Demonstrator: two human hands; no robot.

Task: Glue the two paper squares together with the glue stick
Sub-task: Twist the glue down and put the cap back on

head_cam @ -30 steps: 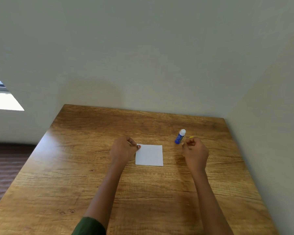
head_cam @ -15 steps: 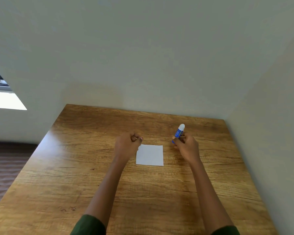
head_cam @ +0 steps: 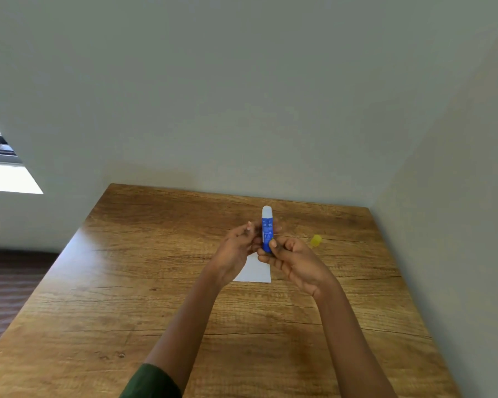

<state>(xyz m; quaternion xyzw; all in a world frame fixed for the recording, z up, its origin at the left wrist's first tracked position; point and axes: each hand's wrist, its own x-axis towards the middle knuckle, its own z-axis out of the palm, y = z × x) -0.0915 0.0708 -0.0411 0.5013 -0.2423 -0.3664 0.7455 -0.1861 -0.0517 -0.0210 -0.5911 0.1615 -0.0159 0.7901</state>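
My right hand [head_cam: 295,261] grips the lower end of a blue glue stick [head_cam: 267,229] and holds it upright above the table, white tip pointing up. My left hand [head_cam: 236,249] closes its fingers on the middle of the stick from the left side. A small yellow cap [head_cam: 316,240] lies on the table just right of my right hand. A white paper square [head_cam: 256,271] lies flat on the table under my hands, its upper part hidden by them. I can make out only one sheet.
The wooden table [head_cam: 127,282] stands in a corner, with a pale wall [head_cam: 242,110] along its far edge and another along its right edge. Dark floor [head_cam: 9,282] shows past the table's left edge.
My right hand picked the glue stick up off the table and brought it to the middle. The left hand left the paper's corner and joined it on the stick. The yellow cap now lies on the table.
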